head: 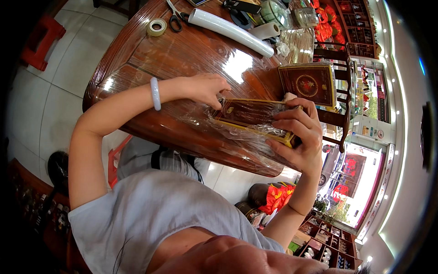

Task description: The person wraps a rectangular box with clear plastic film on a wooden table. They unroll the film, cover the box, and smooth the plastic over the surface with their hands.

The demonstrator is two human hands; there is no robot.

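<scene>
My right hand (303, 133) grips one end of a dark red and gold box (253, 111), thumb on the near side and fingers over the top. Crumpled clear plastic film (236, 133) lies around the box and trails over the near table edge. At the box's other end is my left hand (207, 89), with a pale bangle (155, 93) on the forearm. Its thumb and fingertips are bent close to the film; whether they pinch it is unclear. A second, larger film-wrapped box (308, 85) stands just beyond my right hand.
On the glossy wooden table (164, 61) are a tape roll (156, 27), black-handled scissors (176, 22), a long white roll (231, 32), a shorter roll (265, 30) and glass jars (275, 13). A wooden chair (342, 89) stands at the right. Red stools are on the floor.
</scene>
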